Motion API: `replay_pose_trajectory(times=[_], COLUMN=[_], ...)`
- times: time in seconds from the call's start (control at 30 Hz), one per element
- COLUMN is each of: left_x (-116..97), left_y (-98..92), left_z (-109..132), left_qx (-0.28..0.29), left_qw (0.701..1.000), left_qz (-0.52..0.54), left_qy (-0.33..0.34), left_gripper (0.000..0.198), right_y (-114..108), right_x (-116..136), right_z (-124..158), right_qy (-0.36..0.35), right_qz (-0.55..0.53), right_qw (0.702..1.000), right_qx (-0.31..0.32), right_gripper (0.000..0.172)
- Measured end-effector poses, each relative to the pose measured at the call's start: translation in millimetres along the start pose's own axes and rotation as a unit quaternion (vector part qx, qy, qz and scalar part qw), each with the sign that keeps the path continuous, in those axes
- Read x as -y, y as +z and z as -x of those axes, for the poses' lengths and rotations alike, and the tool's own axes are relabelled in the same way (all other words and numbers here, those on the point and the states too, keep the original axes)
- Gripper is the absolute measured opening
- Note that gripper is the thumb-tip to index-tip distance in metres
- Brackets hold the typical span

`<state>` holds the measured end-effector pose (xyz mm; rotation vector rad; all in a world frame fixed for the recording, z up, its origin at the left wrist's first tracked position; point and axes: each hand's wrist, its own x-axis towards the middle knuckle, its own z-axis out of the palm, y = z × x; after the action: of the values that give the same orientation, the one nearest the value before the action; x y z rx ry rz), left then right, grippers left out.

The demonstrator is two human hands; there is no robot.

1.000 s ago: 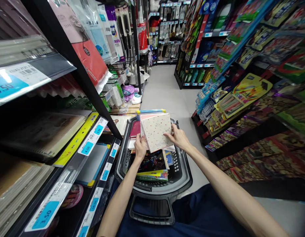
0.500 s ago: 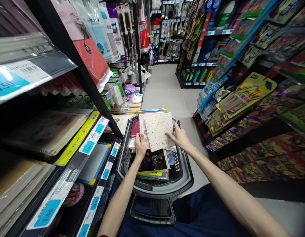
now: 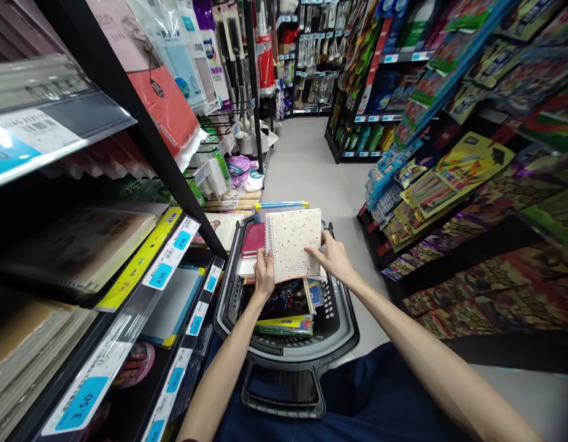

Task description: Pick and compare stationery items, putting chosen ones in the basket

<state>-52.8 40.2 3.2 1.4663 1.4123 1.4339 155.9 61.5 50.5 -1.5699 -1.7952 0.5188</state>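
A cream spiral notebook (image 3: 294,242) with a small floral print is held up over the shopping basket (image 3: 307,353). My left hand (image 3: 264,274) grips its lower left, by the spiral binding. At its right edge my right hand (image 3: 332,255) pinches it, thumb on the cover. Another notebook lies stacked behind it, mostly hidden. Inside the basket are a dark red notebook (image 3: 253,238), a black sheet with colourful drawings (image 3: 288,298), and yellow and green packs (image 3: 288,325). A blue-and-yellow edged board (image 3: 284,205) stands at the basket's far side.
Shelves with price tags (image 3: 162,273) run close along the left, holding paper goods and a blue-edged board (image 3: 178,307). Hanging packets (image 3: 459,175) line the right. A grey tiled floor (image 3: 311,159) leads to more racks at the back.
The cream notebook has shifted left over the pink one behind it, so their edges line up and the pink cover is now hidden. The left hand has moved slightly right.
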Motion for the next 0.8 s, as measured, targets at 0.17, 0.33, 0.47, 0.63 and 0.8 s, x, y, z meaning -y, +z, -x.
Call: replay_pose_trajectory(times=[0.17, 0.33, 0.47, 0.63, 0.8], left_x=[-0.5, 1.6, 1.9, 1.7, 1.3], left_y=[1.8, 4.7, 6.6, 7.7, 6.4], left_z=[1.2, 1.3, 2.0, 2.5, 1.4], left_qx=[0.015, 0.005, -0.008, -0.008, -0.011], left_qw=[1.0, 1.0, 1.0, 0.999, 1.0], left_qz=[-0.003, 0.009, 0.014, 0.027, 0.016], left_qy=[0.001, -0.011, -0.018, -0.013, -0.017], left_gripper=[0.03, 0.029, 0.031, 0.031, 0.03], right_y=[5.0, 9.6, 9.9, 9.8, 10.0], right_x=[1.4, -3.4, -5.0, -5.2, -4.9], right_z=[1.0, 0.3, -1.0, -2.0, -1.7], right_qy=[-0.017, -0.025, -0.013, -0.011, -0.007], right_qz=[0.047, 0.05, 0.045, 0.04, 0.035], right_qw=[0.999, 0.998, 0.999, 0.999, 0.999], right_qx=[-0.011, 0.004, 0.015, 0.015, 0.017], right_gripper=[0.036, 0.036, 0.036, 0.036, 0.036])
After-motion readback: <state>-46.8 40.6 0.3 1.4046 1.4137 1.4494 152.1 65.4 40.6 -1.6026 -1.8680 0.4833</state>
